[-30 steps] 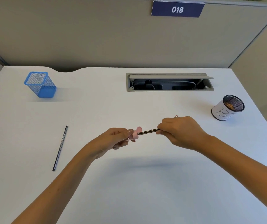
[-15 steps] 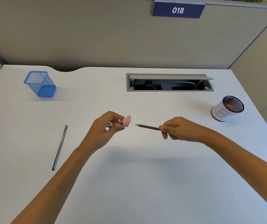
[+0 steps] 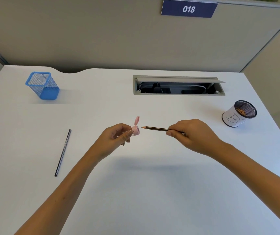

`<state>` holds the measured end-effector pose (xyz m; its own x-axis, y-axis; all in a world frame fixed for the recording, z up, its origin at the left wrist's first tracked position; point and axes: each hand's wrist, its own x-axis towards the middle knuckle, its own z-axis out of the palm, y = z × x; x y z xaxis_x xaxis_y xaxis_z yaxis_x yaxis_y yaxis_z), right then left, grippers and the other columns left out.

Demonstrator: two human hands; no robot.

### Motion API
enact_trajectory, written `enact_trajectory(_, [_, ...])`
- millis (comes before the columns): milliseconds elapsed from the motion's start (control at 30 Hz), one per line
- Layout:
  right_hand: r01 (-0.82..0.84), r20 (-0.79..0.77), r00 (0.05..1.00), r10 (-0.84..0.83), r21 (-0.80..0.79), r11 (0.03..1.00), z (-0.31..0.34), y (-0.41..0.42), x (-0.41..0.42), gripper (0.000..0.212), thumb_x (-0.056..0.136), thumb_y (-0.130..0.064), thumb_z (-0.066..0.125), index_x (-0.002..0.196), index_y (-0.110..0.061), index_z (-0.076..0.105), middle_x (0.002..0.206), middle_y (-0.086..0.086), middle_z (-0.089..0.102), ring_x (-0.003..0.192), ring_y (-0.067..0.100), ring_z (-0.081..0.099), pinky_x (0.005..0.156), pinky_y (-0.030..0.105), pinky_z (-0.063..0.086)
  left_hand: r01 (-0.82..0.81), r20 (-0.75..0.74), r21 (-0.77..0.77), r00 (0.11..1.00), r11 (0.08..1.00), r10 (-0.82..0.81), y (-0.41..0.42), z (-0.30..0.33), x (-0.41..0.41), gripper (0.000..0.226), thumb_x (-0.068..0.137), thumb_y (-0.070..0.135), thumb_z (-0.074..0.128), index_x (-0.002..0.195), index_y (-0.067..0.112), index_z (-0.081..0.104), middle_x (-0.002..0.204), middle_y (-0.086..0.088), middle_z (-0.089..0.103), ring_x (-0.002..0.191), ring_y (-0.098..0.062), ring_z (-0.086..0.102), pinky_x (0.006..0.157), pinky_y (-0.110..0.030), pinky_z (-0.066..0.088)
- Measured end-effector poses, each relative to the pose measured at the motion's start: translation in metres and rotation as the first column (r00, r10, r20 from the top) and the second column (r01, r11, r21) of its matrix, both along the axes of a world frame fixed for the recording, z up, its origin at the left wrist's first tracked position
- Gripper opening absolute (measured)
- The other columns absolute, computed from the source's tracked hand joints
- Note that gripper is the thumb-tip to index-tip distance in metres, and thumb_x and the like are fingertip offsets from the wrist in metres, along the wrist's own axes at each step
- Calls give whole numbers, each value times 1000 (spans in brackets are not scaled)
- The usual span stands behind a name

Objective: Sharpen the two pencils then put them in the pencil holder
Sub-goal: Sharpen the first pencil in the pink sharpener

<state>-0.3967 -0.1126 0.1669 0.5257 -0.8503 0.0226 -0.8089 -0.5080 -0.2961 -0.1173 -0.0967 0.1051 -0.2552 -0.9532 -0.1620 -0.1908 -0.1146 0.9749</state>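
Left hand [image 3: 117, 138] pinches a small pink plastic sharpener [image 3: 135, 130], its hinged cap flipped up. Right hand [image 3: 191, 135] pinches a dark striped wooden pencil [image 3: 156, 128] near mid-shaft, cone tip aimed at the sharpener, just short of it, not inserted. Tip looks cut to bare wood; sharpness too small to judge. Second dark pencil [image 3: 63, 152] lies flat on the white desk [image 3: 144, 192], well left of the hands, untouched. Blue square mesh pencil holder [image 3: 42, 85] stands at far left, apparently empty. White-wrapped round mesh cup [image 3: 239, 114] at right holds shavings. Judgement: first pencil about done; second pencil and both placements remain.
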Motion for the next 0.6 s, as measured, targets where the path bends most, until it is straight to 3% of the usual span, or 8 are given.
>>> enact_trajectory(167, [-59, -85, 995, 45, -177, 982, 0, 2, 6, 42, 93, -48, 32, 81, -27, 66, 61, -11, 46, 55, 13, 50, 43, 25, 36, 33, -34, 17, 999, 999, -32, 1, 6, -3, 45, 82, 55, 58, 98, 16, 73, 79, -9, 65, 70, -16, 52, 65, -27, 42])
enact_trajectory(367, [-180, -148, 979, 138, -330, 927, 3, 2, 8, 36, 95, -39, 42, 83, -19, 69, 64, -4, 55, 49, 22, 48, 40, 22, 34, 114, 8, 68, 993, 991, -115, 0, 13, -4, 33, 91, 46, 57, 94, 17, 74, 71, 0, 58, 65, -14, 45, 62, -26, 36])
enact_trajectory(467, [-290, -248, 950, 192, -467, 835, 3, -1, 11, 30, 96, -28, 49, 79, -13, 68, 63, 1, 54, 49, 24, 45, 49, 25, 28, 218, -83, 179, 975, 959, -206, 2, 19, -8, 30, 96, 39, 57, 96, 14, 74, 76, 9, 62, 65, -10, 45, 56, -20, 32])
enact_trajectory(533, [-299, -260, 946, 194, -467, 832, 5, -3, 10, 30, 96, -28, 48, 75, -14, 66, 61, 0, 51, 48, 23, 44, 50, 24, 26, 226, -108, 213, 972, 951, -207, 4, 20, -11, 27, 98, 33, 55, 97, 12, 72, 70, 15, 60, 61, -6, 43, 55, -17, 30])
enact_trajectory(600, [-233, -234, 960, 153, -367, 901, 9, -1, 12, 38, 96, -36, 42, 72, -17, 65, 62, -4, 52, 47, 22, 46, 43, 24, 31, 177, -57, 163, 984, 971, -170, 7, 18, -14, 24, 96, 38, 59, 96, 17, 72, 74, 13, 63, 64, -7, 46, 58, -18, 34])
